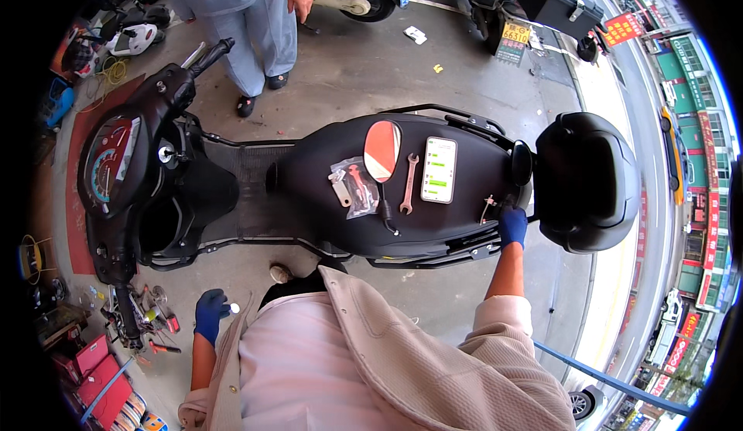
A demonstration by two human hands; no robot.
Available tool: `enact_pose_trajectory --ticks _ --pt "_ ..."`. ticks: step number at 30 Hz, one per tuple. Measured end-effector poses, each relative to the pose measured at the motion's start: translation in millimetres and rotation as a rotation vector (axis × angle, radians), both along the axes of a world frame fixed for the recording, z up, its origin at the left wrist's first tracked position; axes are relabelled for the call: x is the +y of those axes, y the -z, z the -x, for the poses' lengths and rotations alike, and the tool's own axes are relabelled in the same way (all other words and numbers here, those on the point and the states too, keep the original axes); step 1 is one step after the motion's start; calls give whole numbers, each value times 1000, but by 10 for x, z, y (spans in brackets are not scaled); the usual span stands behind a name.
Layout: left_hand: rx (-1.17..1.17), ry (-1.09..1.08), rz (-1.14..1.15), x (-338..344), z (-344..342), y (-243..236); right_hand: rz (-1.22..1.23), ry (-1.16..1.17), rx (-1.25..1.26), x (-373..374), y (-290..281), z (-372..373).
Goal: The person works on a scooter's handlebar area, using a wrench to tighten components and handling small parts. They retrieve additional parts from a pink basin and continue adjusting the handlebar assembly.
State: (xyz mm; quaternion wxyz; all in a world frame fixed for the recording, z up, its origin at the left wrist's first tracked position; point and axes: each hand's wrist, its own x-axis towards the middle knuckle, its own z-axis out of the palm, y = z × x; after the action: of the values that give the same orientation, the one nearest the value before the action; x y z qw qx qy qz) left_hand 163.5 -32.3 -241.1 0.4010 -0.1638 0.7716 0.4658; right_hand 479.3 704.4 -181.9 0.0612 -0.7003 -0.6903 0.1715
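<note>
A black scooter stands across my front, its seat (325,160) before me. My right hand (512,227), in a blue glove, is closed at the seat's rear, apparently on the dark stem of a black rear-view mirror (522,163); its fingertips are partly hidden. Beside it lie small keys (488,208). Low at the left, my gloved left hand (210,316) pinches a small round white thing (234,308). On the seat are another rear-view mirror (383,152), an open-ended wrench (409,184), a lit phone (439,170) and a clear plastic bag (361,189) with a red tool.
A black top box (586,183) sits behind the seat; the handlebar and dashboard (114,160) are at left. Across the scooter stands a person in grey-blue clothes (251,32). Tools and parts (155,311) litter the floor at lower left. Other scooters (364,1) stand beyond.
</note>
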Motion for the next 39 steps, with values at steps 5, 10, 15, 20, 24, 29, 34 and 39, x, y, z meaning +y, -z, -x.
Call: enact_pose_trajectory --ticks 5,10,15,20,24,29,34,39 --pt "131 290 -19 -823 -456 574 -123 -15 151 -23 -33 140" --pt "489 920 369 -1287 -1019 695 -660 -548 -663 129 16 356" --pt "708 755 564 -1521 -1324 624 -388 -391 429 -631 -381 1365" --pt "422 -239 431 -1314 -1265 540 -136 -918 546 -2733 152 2633" --pt "348 -511 335 -1739 -1484 735 324 -1316 400 -4419 611 3055" --pt "119 -460 491 -2875 -2335 1146 704 -1500 97 -6094 877 3361" --pt "-150 -670 410 -4044 -3471 1542 837 -1458 -96 -7031 856 3694" --pt "-69 -148 615 -4830 -4454 1781 974 -1385 -214 -7880 1066 4271"
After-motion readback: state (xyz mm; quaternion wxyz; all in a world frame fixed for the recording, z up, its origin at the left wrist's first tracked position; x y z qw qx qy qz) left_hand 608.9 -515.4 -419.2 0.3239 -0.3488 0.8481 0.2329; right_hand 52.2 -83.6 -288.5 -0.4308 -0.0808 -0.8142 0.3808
